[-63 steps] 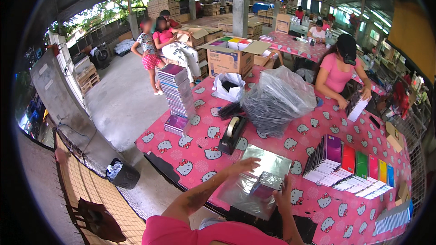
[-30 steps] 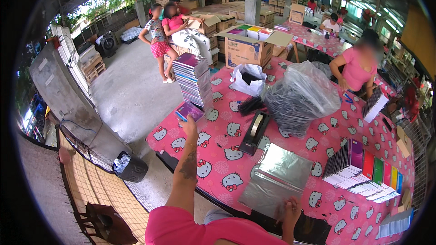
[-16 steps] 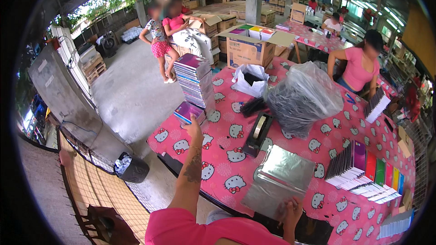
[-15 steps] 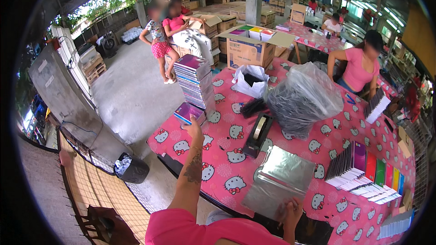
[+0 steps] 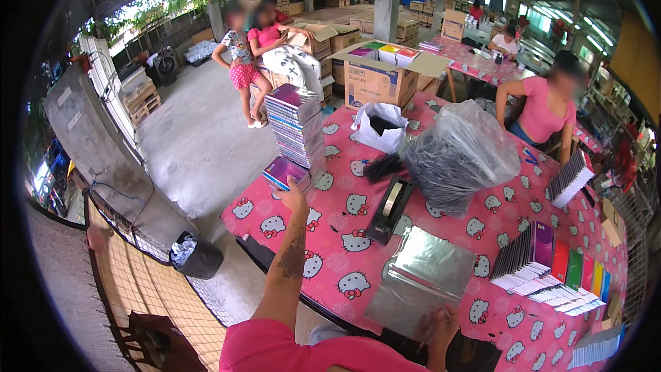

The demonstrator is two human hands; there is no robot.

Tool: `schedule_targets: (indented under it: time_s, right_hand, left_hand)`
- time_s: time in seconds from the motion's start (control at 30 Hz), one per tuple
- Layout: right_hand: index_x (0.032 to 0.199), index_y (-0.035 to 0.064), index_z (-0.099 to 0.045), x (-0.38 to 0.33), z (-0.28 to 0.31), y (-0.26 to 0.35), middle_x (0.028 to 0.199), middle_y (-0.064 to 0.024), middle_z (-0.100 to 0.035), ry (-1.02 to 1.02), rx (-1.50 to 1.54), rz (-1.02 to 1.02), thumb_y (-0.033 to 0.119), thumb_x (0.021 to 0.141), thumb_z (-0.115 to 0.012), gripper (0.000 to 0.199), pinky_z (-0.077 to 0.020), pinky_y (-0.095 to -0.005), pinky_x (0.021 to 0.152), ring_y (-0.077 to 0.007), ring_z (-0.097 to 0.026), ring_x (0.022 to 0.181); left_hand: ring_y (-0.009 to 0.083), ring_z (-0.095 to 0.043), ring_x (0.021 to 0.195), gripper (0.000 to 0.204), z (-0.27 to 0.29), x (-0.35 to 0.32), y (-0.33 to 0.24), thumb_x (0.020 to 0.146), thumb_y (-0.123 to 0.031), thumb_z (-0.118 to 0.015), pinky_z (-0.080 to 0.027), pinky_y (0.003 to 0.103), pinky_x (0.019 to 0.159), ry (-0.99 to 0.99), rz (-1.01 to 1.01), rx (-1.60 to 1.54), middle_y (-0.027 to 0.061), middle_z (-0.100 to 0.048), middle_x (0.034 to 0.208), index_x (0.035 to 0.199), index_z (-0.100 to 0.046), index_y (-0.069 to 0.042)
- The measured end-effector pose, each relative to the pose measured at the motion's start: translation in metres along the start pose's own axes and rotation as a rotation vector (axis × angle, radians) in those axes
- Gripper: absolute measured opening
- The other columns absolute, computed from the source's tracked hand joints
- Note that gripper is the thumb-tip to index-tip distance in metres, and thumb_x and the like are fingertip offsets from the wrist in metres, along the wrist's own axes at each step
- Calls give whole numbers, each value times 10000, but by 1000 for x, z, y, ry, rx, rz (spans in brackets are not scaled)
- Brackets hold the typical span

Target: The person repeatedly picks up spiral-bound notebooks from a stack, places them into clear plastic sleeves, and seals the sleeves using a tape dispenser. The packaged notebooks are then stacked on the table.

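Observation:
Reaching out to the far left, my left hand (image 5: 294, 198) grips the near edge of a short pile of purple-covered notebooks (image 5: 282, 169), its thumb on top. Right behind that pile rises a tall stack of notebooks (image 5: 297, 124) wrapped in clear plastic. Close to my body, my right hand (image 5: 441, 329) is closed at the near right corner of a clear plastic bag (image 5: 421, 272) lying flat on the table; the fingertips are partly blurred. Beyond the bag stands a black tape dispenser (image 5: 389, 210).
A pink patterned cloth covers the table (image 5: 344, 262). On it are a large plastic bag of black strips (image 5: 458, 158), a white bag (image 5: 380, 126), an open carton (image 5: 375, 83) and fanned notebooks (image 5: 551, 269). A co-worker (image 5: 547, 100) sits at the far right; two people stand beyond the stack.
The view has shifted slightly. Both hands keep almost the same places, the left at the notebooks and the right at the plastic bag. The co-worker's head has turned slightly.

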State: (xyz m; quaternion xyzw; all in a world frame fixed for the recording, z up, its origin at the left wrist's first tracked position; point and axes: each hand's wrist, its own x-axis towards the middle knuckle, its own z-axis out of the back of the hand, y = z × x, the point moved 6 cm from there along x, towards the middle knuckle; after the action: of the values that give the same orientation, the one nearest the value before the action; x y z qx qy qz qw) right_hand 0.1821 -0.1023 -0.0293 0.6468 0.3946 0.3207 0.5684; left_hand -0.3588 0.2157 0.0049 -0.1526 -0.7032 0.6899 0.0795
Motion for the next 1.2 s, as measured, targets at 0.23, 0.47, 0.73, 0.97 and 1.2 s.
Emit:
schedule_targets:
  time_s: [0.23,0.47,0.73,0.97,1.2]
  right_hand:
    - [1273,-28,-518,-1,8,15,1072,-122,-642,23,-10,-41,80,945,-614,359,-516,-304,895,-196,-637,972]
    - [1265,-22,-538,28,116,54,1240,-117,-561,-119,-298,213,28,912,-606,362,-477,-353,953,-218,-549,1152]
    - [1349,75,-556,104,313,191,1414,-190,-467,-368,-772,478,64,880,-669,482,-390,-473,1065,-353,-399,1367]
    - [1533,209,-326,156,426,312,1572,-197,-224,-506,-1307,570,98,684,-845,1002,-297,-574,1112,-410,-249,1452]
    - [1416,195,-490,200,557,305,1417,-94,-496,-606,-1625,370,101,732,-792,754,-307,-551,1106,-294,-416,1369]
  left_hand:
    - [422,-546,1210,858,4,4,1,879,-528,-664,-415,478,1020,14,18,83,284,-556,1284,1420,-332,51]
    - [476,-415,1278,685,33,-119,1,945,-334,-639,-342,469,1087,85,-536,288,326,-384,1387,1414,-363,81]
    - [481,-407,1313,545,40,-553,-121,877,-214,-713,-336,564,1079,1085,-1322,40,317,-373,1448,1342,-510,-17]
    - [416,-400,1355,518,21,-834,-134,891,-282,-674,-286,636,1096,1417,-1581,-163,245,-433,1432,1328,-552,-33]
    - [385,-446,1322,511,0,-1057,-113,896,-257,-644,-332,586,1095,1514,-1723,-263,243,-487,1373,1327,-547,1]
